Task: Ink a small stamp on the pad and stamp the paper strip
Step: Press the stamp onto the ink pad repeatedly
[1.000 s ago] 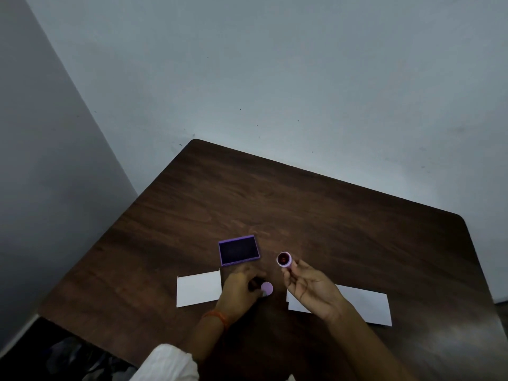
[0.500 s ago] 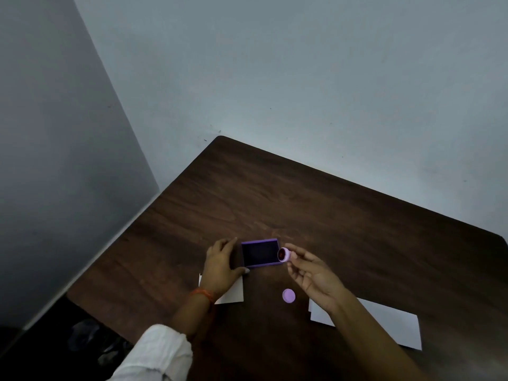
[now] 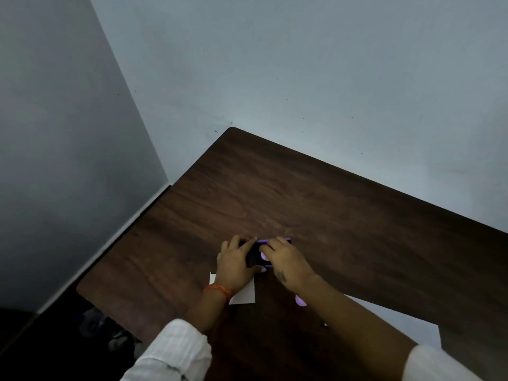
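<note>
A purple ink pad (image 3: 258, 260) with a dark inked face lies on the brown table, mostly covered by both hands. My left hand (image 3: 237, 264) grips its left side, thumb at the near edge and fingers at the far edge. My right hand (image 3: 283, 261) holds a small purple stamp (image 3: 264, 255) down on the pad's face; only a sliver of the stamp shows. A white paper piece (image 3: 244, 295) lies under my left wrist. A longer white paper strip (image 3: 398, 323) lies under my right forearm.
A loose purple stamp cap (image 3: 300, 301) rests on the table beside my right forearm. The wooden table (image 3: 330, 204) meets a pale wall behind; its left edge drops to a dark floor with blurred items.
My right hand has turned palm down and brought the stamp from the pad's right edge onto its face. My left hand keeps its hold on the pad. The view has shifted right.
</note>
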`<state>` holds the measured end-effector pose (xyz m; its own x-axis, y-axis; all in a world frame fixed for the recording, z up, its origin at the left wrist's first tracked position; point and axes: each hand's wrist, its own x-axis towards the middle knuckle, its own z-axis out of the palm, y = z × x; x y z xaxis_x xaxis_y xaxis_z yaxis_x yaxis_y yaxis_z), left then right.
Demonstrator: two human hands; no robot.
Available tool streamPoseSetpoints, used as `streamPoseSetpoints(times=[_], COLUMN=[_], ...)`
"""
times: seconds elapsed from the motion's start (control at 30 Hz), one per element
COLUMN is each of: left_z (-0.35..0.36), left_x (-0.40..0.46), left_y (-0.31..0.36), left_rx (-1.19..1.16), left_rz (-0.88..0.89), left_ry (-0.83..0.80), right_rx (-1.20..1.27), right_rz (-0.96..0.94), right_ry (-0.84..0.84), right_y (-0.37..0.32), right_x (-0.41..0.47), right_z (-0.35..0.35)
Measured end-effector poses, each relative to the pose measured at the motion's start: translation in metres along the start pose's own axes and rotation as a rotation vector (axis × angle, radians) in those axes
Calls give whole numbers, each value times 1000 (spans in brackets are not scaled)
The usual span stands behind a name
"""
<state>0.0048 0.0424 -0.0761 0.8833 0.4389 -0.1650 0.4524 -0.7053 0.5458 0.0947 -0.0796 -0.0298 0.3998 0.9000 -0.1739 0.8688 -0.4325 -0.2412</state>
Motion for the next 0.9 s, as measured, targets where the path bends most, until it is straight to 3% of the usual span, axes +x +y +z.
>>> streamPoseSetpoints(times=[0.1, 0.23, 0.43, 0.67, 0.9], left_z=[1, 3, 5, 4, 5], left_x=[1, 2, 3, 3, 2], left_y=[0, 0, -1, -1, 2], left_rx=[-2, -16, -3, -30, 50], left_rz=[3, 11, -11, -20, -4], left_ry=[11, 15, 4, 0, 43], right_rx=[-79, 4, -58, 276, -8], right_rz=[-13, 154, -44, 167, 79], right_ry=[-46, 0, -42, 109, -8], right_y=[0, -11, 3, 4, 9], right_x=[3, 7, 6, 4, 0], right_z=[-4, 2, -4, -15, -9])
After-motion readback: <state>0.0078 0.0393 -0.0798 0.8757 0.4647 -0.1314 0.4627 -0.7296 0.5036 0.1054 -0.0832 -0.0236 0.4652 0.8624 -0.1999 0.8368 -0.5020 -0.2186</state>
